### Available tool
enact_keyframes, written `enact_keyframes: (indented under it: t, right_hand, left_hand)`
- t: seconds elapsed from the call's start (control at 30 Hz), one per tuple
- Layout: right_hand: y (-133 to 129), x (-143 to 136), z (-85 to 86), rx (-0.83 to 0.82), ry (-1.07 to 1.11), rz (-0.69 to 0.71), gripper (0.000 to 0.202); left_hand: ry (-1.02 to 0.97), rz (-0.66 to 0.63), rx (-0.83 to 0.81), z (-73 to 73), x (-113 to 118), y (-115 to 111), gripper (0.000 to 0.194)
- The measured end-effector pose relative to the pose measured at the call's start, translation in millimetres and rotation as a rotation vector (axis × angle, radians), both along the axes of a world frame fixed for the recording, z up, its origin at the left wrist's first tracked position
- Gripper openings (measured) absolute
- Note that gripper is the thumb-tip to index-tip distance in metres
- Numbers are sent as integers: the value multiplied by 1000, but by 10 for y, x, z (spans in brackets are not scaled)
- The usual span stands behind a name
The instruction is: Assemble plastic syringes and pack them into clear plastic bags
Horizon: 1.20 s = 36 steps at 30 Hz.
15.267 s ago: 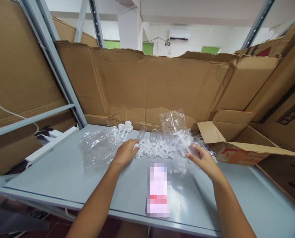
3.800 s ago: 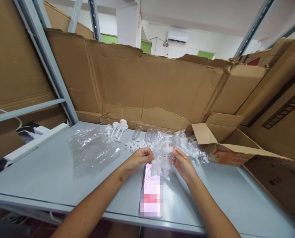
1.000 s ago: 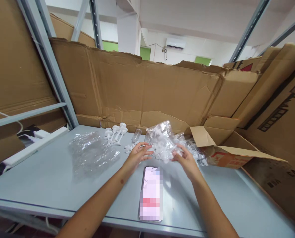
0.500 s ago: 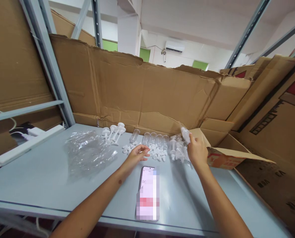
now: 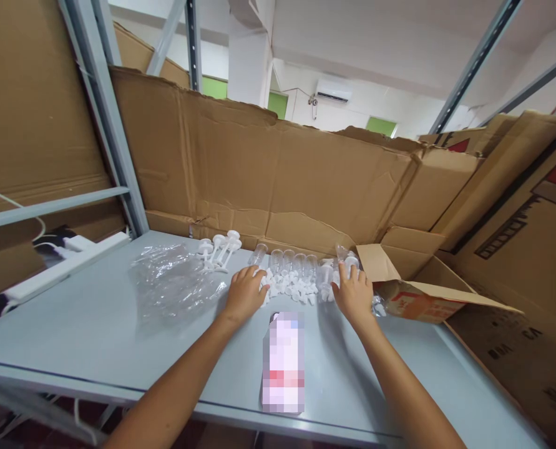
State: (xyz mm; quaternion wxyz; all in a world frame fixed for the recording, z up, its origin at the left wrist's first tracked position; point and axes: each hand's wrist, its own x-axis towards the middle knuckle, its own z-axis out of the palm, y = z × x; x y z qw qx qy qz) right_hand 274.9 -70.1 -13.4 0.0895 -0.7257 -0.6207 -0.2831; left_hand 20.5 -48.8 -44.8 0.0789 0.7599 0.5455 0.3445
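Palm down, my left hand (image 5: 244, 292) rests at the left edge of a pile of small white plastic pieces (image 5: 291, 285), its fingers apart. My right hand (image 5: 355, 296) lies with spread fingers over bagged clear and white plastic parts (image 5: 327, 274), at the right of the pile; what is under its palm is hidden. Several clear ribbed cups (image 5: 288, 260) stand in a row behind the white pieces. White plunger-like parts (image 5: 221, 249) are grouped behind and left of my left hand. A phone (image 5: 283, 365) with a blurred screen lies in front of the pile.
Crumpled clear plastic bags (image 5: 175, 284) cover part of the grey table (image 5: 95, 318) at the left. An open cardboard box (image 5: 427, 299) sits at the right. A white power strip (image 5: 67, 268) runs along the left edge, and a tall cardboard sheet (image 5: 287, 181) stands behind.
My right hand has come down from its raised position and let go of the clear plastic item. My left hand has moved slightly left and turned palm down.
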Motion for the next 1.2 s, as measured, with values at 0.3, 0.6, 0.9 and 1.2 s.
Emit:
enact_keyframes:
  t: [0.3,0.6,0.9,1.2]
  right_hand:
    - [-115,-406,-4,-220,160,272,30]
    - [-230,-464,-145,-188,288,378,27]
    - [-297,-372,-308,-97,511,468,26]
    - [-248,-284,-361,-12,999,535,32]
  left_hand:
    - [158,182,-42,-6,-225,160,30]
    - [151,235,-119,41,-356,378,31]
    - [99,347,-291,54,-1,1078,48]
    - [-35,260,-126,297,96,852,42]
